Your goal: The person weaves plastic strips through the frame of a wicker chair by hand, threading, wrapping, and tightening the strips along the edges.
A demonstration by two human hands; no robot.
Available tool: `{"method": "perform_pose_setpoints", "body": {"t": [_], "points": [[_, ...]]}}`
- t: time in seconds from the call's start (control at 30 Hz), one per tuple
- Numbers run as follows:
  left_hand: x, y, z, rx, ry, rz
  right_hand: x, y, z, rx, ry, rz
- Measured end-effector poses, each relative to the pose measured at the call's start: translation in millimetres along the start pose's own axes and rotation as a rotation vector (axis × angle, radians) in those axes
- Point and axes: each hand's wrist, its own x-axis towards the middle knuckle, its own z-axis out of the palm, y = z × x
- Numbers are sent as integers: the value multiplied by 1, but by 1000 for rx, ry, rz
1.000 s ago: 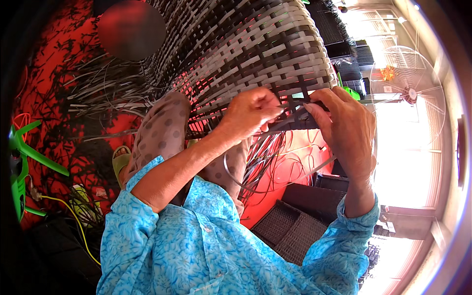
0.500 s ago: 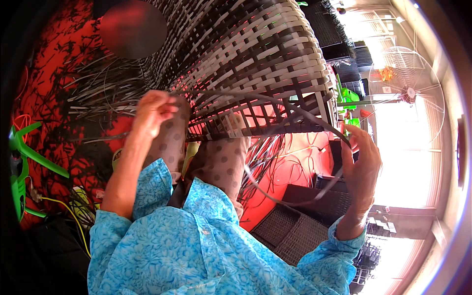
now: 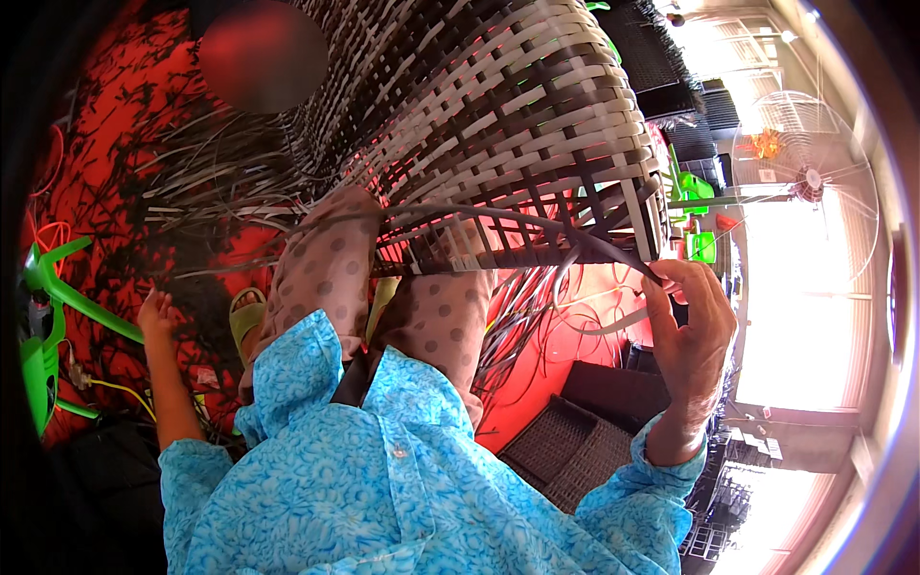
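In the head view, I have the right hand (image 3: 692,321) right of centre, its thumb and fingers pinched on a dark strip (image 3: 613,251). I see that strip leave the pinch, pass along the lower edge of a black-and-grey woven piece (image 3: 517,105), and reach up-left toward the knees, above the spotted trousers (image 3: 326,264). The woven piece fills the upper middle of the frame, its lower border an open lattice. My left hand (image 3: 156,314) is out at the left of the frame, over the dark scraps, with fingers partly curled; I cannot tell whether they grip anything. Loose strips (image 3: 216,168) fan out in the upper left over the red floor (image 3: 81,182). I also make out a green frame (image 3: 48,335) at the left edge, woven panels (image 3: 565,446) low and right of centre, and a fan (image 3: 810,182) at upper right.
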Motion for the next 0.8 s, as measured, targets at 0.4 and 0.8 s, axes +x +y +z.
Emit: {"method": "perform_pose_setpoints", "body": {"t": [0.4,0.8], "points": [[-365,48,198,687,-1226,800,-15,-35,11,-540,36,-122],[-463,50,218,272,-1643,1030,-63,-60,79,1142,-577,26]]}}
